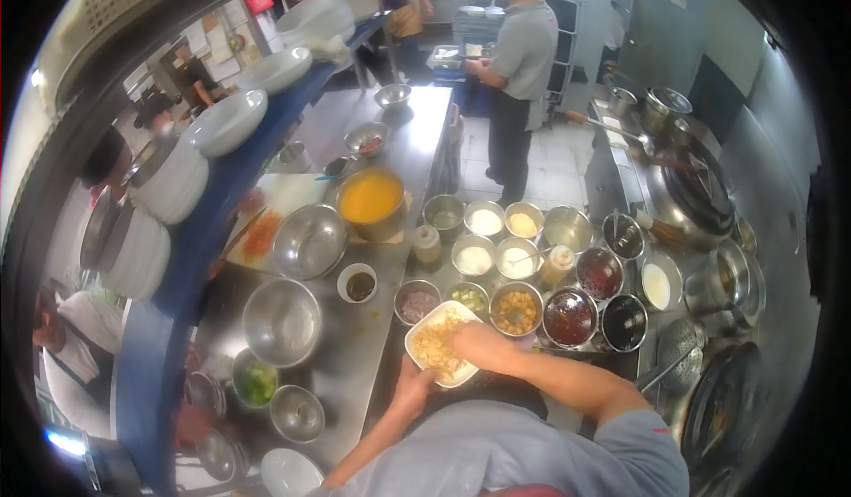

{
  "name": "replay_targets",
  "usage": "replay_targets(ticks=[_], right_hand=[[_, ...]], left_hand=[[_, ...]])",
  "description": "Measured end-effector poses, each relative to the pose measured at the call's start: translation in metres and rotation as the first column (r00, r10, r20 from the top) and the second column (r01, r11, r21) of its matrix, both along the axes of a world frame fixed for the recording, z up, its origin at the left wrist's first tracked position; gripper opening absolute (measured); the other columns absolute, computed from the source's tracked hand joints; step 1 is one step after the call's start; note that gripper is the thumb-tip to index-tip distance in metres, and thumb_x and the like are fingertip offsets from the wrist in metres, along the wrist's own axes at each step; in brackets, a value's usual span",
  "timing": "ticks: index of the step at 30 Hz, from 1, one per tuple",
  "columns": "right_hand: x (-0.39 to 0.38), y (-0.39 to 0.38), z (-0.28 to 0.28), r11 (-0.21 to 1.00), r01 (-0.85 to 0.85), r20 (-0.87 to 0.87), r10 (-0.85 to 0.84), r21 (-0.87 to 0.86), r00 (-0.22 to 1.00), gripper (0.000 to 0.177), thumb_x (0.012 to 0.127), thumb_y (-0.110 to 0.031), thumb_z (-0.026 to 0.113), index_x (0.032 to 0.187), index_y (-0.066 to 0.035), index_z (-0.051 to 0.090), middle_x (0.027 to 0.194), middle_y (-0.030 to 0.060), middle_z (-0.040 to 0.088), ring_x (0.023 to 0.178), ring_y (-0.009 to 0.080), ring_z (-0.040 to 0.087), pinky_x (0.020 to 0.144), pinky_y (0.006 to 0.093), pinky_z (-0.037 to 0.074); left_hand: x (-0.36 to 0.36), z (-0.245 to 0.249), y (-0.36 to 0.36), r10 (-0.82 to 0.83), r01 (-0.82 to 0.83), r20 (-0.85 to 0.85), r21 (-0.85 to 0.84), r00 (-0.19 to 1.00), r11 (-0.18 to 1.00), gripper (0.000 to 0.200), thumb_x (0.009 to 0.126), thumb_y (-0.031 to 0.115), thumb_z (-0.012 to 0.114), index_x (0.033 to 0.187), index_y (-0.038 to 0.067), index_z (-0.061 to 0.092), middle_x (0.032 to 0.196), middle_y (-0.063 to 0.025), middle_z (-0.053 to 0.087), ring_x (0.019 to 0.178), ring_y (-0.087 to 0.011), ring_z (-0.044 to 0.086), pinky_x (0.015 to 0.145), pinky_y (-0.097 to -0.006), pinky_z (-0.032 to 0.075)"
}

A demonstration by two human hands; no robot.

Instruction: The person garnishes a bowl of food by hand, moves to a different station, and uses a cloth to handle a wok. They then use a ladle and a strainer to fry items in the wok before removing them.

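Observation:
My left hand (413, 389) grips the near left side of a white square bowl (466, 375), thumb over the rim. Inside lie pale yellow-brown crumbly pieces of food (432, 342). My right hand (480, 344) reaches into the bowl from the right, its fingers hidden at the food. Just beyond the bowl stand metal tubs: one with pinkish chopped food (417, 304), one with green pieces (468, 297) and one with golden cubes (515, 312). Close to my right forearm are tubs of dark red sauce (569, 316) and black sauce (624, 323).
Left on the steel counter are empty metal bowls (282, 322), a green-filled bowl (255, 382), a cup of dark liquid (359, 283) and a pot of orange liquid (370, 199). Woks (722, 413) and a strainer (681, 360) sit right. A co-worker (523, 54) stands ahead.

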State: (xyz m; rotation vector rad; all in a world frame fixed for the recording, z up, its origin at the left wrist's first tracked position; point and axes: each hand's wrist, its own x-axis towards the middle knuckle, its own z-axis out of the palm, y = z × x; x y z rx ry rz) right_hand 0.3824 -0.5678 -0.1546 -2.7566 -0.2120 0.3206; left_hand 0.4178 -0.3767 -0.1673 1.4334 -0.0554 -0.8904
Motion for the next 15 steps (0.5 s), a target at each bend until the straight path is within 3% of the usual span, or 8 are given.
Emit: replay_targets(ticks=[3,6,7,10,12,14,15], right_hand=[[0.002,-0.009,-0.005,0.989,0.122,-0.011,-0.122,0.087,0.992,0.023,0.077,-0.011,0.062,0.099,-0.004,0.068,0.087,0.0201,0.066,0.085,0.038,0.064,0.074,0.0446,0.051],[0.001,-0.015,0.035,0.912,0.185,0.008,-0.202,0.366,0.979,0.028,0.077,-0.013,0.065,0.104,-0.004,0.067,0.091,0.0198,0.067,0.083,0.0364,0.065,0.074,0.0413,0.052],[0.001,-0.014,0.048,0.867,0.27,-0.134,-0.235,0.42,0.963,0.033,0.078,-0.014,0.068,0.11,-0.003,0.066,0.095,0.0179,0.068,0.082,0.0284,0.067,0.073,0.0361,0.052],[-0.001,-0.008,0.059,0.628,0.464,-0.423,-0.227,0.625,0.877,0.034,0.08,-0.009,0.066,0.113,-0.001,0.064,0.093,0.0115,0.068,0.081,0.0196,0.066,0.07,0.0312,0.052],[-0.004,-0.009,0.057,0.529,0.472,-0.453,-0.176,0.705,0.874,0.041,0.082,0.001,0.058,0.122,0.0,0.056,0.101,0.0077,0.065,0.089,0.0152,0.064,0.075,0.0282,0.053],[-0.011,-0.012,0.066,0.433,0.45,-0.439,-0.131,0.781,0.889,0.046,0.081,0.005,0.055,0.127,-0.001,0.052,0.107,0.0082,0.064,0.094,0.0156,0.063,0.08,0.0287,0.053],[-0.012,-0.011,0.078,0.469,0.411,-0.399,-0.13,0.782,0.908,0.05,0.081,0.01,0.049,0.13,-0.001,0.048,0.113,0.0092,0.062,0.1,0.0151,0.061,0.086,0.0294,0.052]], left_hand=[[-0.003,-0.005,0.007,0.006,-0.006,-0.013,-0.016,1.0,1.0,0.06,0.081,0.0,0.051,0.136,-0.001,0.026,0.127,-0.0188,0.047,0.105,-0.0279,0.06,0.066,-0.0347,0.061],[-0.003,-0.002,0.016,0.006,-0.006,0.007,-0.037,1.0,0.999,0.061,0.081,-0.001,0.051,0.136,0.0,0.025,0.127,-0.0181,0.048,0.105,-0.0272,0.06,0.066,-0.033,0.06],[-0.003,-0.004,0.017,0.015,-0.016,-0.018,-0.062,1.0,0.998,0.061,0.081,-0.001,0.051,0.136,0.0,0.025,0.127,-0.0181,0.048,0.105,-0.0269,0.06,0.065,-0.0324,0.06],[-0.004,0.013,0.026,0.007,-0.009,-0.02,-0.098,1.0,0.995,0.059,0.082,0.002,0.052,0.135,-0.001,0.027,0.126,-0.0182,0.048,0.106,-0.0253,0.058,0.069,-0.0314,0.058],[-0.006,0.012,0.033,0.014,-0.016,-0.015,-0.115,1.0,0.993,0.059,0.082,0.004,0.052,0.135,-0.001,0.028,0.125,-0.018,0.048,0.106,-0.0245,0.058,0.071,-0.0316,0.058],[-0.008,0.035,0.04,0.001,-0.005,-0.031,-0.109,1.0,0.994,0.062,0.081,0.006,0.053,0.138,-0.003,0.028,0.129,-0.0183,0.047,0.114,-0.0252,0.054,0.088,-0.0341,0.051],[-0.007,0.046,0.044,-0.013,0.012,-0.007,-0.108,1.0,0.994,0.064,0.08,0.006,0.053,0.139,-0.003,0.028,0.131,-0.0182,0.047,0.116,-0.0253,0.052,0.092,-0.0344,0.048]])
